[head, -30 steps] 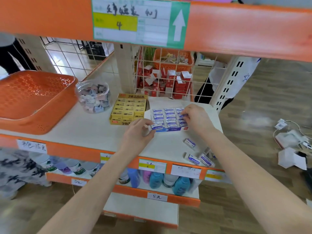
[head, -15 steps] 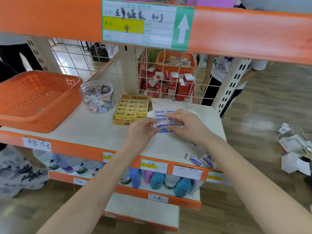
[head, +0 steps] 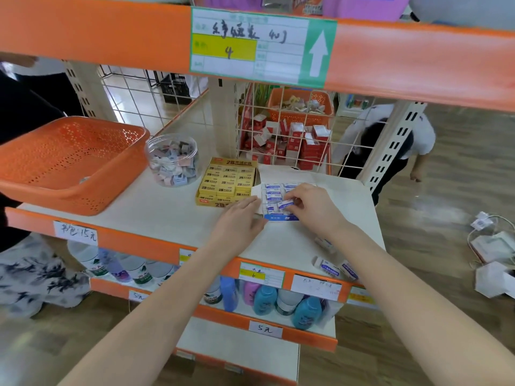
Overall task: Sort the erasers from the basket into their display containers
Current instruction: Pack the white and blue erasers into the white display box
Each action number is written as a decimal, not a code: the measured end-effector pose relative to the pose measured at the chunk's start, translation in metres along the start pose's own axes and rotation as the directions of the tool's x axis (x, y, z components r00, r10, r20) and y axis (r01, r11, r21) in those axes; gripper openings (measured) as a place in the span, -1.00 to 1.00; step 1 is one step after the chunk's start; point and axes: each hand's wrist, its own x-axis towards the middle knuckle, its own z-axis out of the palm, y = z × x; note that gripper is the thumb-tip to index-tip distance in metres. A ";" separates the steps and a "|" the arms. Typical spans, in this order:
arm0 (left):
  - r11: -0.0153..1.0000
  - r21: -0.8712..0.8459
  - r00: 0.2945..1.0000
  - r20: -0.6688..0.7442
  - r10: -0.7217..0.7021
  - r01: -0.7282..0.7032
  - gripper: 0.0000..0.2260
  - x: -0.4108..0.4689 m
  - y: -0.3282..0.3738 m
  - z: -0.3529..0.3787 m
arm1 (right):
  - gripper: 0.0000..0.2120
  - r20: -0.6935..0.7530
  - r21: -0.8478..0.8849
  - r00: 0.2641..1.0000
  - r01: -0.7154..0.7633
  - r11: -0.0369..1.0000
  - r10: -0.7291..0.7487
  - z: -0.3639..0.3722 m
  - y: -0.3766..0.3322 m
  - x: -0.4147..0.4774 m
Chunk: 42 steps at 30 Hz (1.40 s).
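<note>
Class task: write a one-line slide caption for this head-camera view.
Right hand pinches a blue eraser over the display box; left hand rests flat beside it on the shelf.

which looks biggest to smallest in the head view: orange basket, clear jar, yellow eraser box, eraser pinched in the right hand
1. orange basket
2 and 3. clear jar and yellow eraser box: too alike to rank
4. eraser pinched in the right hand
</note>
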 end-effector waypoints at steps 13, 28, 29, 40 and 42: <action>0.996 0.086 0.997 -0.060 0.045 -0.040 -0.58 0.006 -0.005 0.004 | -0.87 -0.048 0.017 0.999 -0.024 1.000 0.024 0.016 -0.012 0.009; 0.974 -0.085 0.976 -0.073 0.206 -0.212 -0.64 -0.005 0.035 0.013 | -0.72 -0.125 0.130 0.990 -0.051 0.990 0.068 -0.022 0.027 -0.044; 0.960 -0.130 0.969 -0.037 0.243 -0.246 -0.67 -0.004 0.042 0.016 | -0.72 -0.120 0.133 0.990 -0.063 0.989 0.080 -0.028 0.034 -0.052; 0.904 -0.147 0.888 0.180 0.423 -0.401 -0.69 0.016 0.081 0.058 | -0.70 0.063 0.192 0.978 -0.208 0.959 0.199 -0.046 0.070 -0.128; 0.899 -0.125 0.881 0.183 0.437 -0.420 -0.72 0.019 0.080 0.060 | -0.65 0.116 0.157 0.978 -0.193 0.968 0.176 -0.043 0.072 -0.134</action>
